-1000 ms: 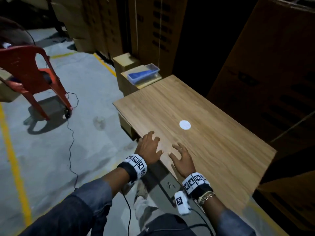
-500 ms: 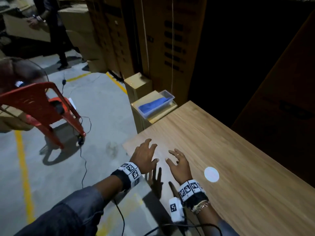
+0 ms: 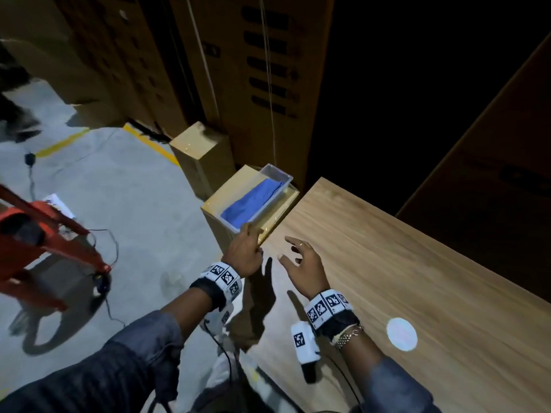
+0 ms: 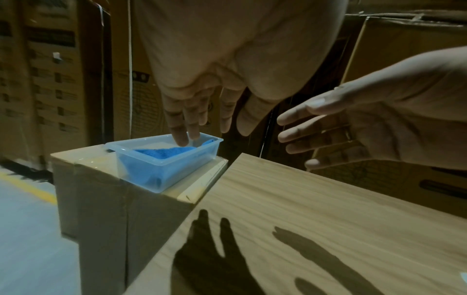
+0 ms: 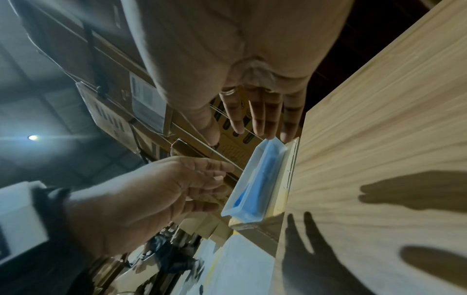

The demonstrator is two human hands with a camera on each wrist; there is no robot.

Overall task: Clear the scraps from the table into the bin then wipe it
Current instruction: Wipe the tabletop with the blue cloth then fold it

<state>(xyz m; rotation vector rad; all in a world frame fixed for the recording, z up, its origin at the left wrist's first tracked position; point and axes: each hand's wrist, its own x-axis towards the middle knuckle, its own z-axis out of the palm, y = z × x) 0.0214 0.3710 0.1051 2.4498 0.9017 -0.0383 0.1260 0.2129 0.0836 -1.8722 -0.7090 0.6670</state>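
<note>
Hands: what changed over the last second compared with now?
Both hands left the table and reached toward the clear tub holding the blue cloth. The left hand is now at the tub's near end, the right hand open above the tabletop; neither holds anything. The head camera swung left, so the white disc only appears shifted. Tub, cloth and carton stayed put.

Blue cloth [image 3: 252,202] lies folded in clear tub [image 3: 278,173] beside wooden table [image 3: 417,263]
</note>
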